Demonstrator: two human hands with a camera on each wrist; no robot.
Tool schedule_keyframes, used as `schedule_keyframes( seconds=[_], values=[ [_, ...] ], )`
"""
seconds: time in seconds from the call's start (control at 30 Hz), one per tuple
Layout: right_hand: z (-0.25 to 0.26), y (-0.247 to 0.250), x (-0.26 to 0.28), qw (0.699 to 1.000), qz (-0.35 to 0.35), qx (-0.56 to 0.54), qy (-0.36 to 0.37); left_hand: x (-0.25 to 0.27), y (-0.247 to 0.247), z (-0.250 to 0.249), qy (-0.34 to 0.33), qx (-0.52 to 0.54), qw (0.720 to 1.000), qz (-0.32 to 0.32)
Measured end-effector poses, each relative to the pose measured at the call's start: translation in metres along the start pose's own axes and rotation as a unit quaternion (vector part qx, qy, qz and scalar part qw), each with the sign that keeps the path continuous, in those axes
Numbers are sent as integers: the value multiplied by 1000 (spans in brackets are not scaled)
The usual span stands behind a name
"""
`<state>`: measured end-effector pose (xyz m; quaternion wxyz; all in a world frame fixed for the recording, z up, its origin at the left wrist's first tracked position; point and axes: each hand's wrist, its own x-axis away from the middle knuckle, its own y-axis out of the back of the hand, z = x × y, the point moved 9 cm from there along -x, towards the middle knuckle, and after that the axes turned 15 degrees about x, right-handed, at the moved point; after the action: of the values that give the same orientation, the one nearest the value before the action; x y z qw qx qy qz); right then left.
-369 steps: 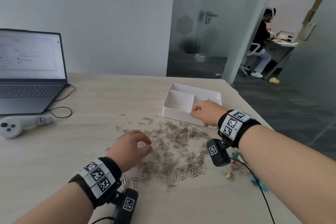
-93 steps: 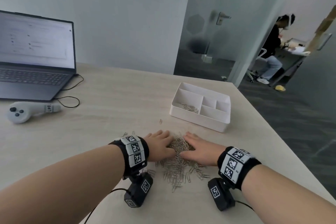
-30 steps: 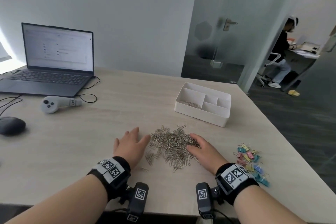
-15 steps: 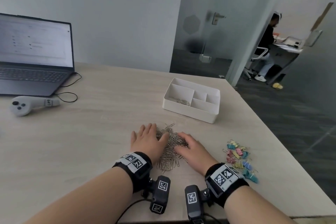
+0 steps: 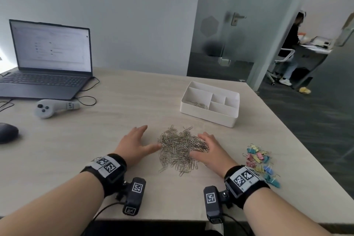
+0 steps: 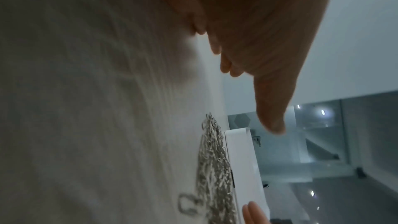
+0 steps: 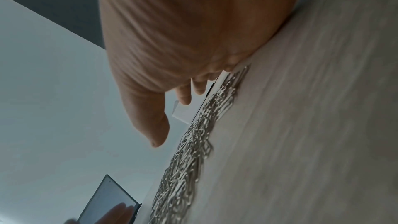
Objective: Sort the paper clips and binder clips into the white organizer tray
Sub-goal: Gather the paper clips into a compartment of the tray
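A heap of silver paper clips (image 5: 180, 149) lies on the wooden table between my hands. My left hand (image 5: 134, 142) lies flat on the table just left of the heap, fingers straight, thumb at its edge. At the heap's right side my right hand (image 5: 208, 149) rests with straight fingers against the clips. The white organizer tray (image 5: 208, 115) stands beyond the heap, a few paper clips (image 5: 200, 104) in its large left compartment. Colourful binder clips (image 5: 260, 163) lie in a loose pile right of my right hand. In the wrist views the paper clips (image 6: 213, 168) (image 7: 189, 151) stretch in front of the tray (image 6: 243, 164) (image 7: 187, 113).
An open laptop (image 5: 47, 61) stands at the back left with a white controller (image 5: 53, 107) and a dark mouse (image 5: 7, 132) in front of it. The table's right edge (image 5: 298, 140) runs close to the binder clips. A person sits at a desk beyond the glass door.
Both hands had pressed the paper clips into a tight heap half a second ago. Now they have drawn apart, and the left hand lies further left of the heap.
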<state>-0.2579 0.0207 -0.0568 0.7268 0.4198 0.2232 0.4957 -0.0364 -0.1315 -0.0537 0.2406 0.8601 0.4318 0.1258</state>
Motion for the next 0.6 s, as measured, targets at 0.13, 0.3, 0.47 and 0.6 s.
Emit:
schedule_keyframes(
  seconds=[0.13,0.3,0.47,0.6],
  values=[
    [-3,2,3,994,13,106,-30,8,-27,0,-3,-180,974,135],
    [-9,2,5,972,43,225,-54,7,-40,-5,0,-216,967,137],
    [-2,5,-4,959,49,273,-59,-10,-56,-16,-22,-209,971,113],
    [2,5,-20,972,47,224,-57,-27,-65,-21,-48,-207,972,98]
  ],
)
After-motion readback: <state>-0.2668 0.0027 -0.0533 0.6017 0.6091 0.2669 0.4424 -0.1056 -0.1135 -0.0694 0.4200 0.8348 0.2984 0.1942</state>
